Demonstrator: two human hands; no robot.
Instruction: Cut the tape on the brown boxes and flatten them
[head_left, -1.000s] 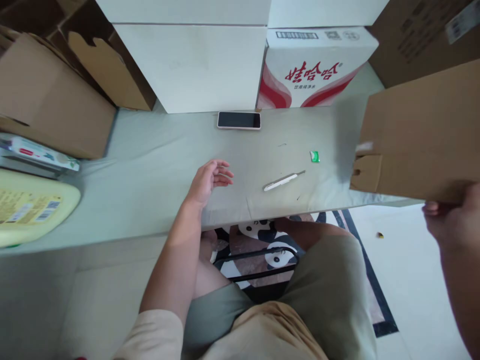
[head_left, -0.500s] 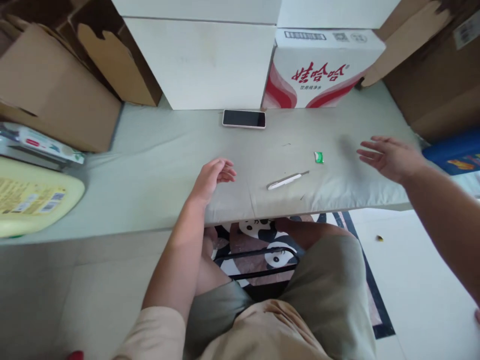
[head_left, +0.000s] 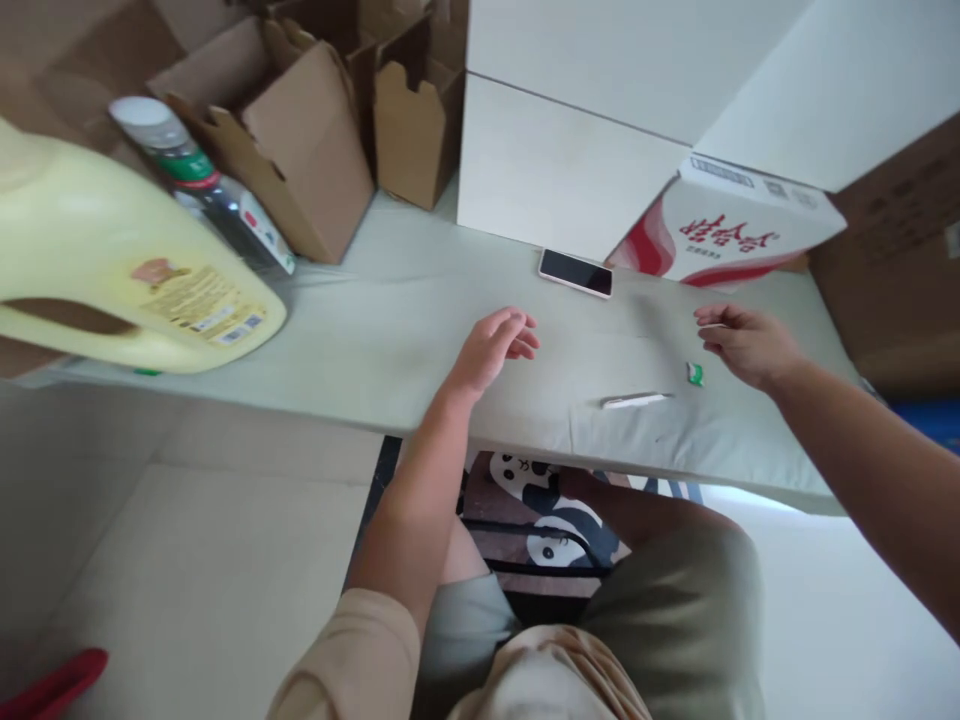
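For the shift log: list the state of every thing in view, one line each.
left hand, open, empty, over the table
right hand, open, empty, beside the green packet
green packet, lying flat
phone, flat, screen dark
white tool, lying flat
yellow jug, on its side
brown boxes, flaps open
red-and-white carton, shut

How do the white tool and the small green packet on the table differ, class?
The white tool is long, thin and pale; the green packet is short, squarish and bright. The green packet lies just beside the right hand; the white tool lies nearer the front edge of the table. Both lie flat on the table, unheld.
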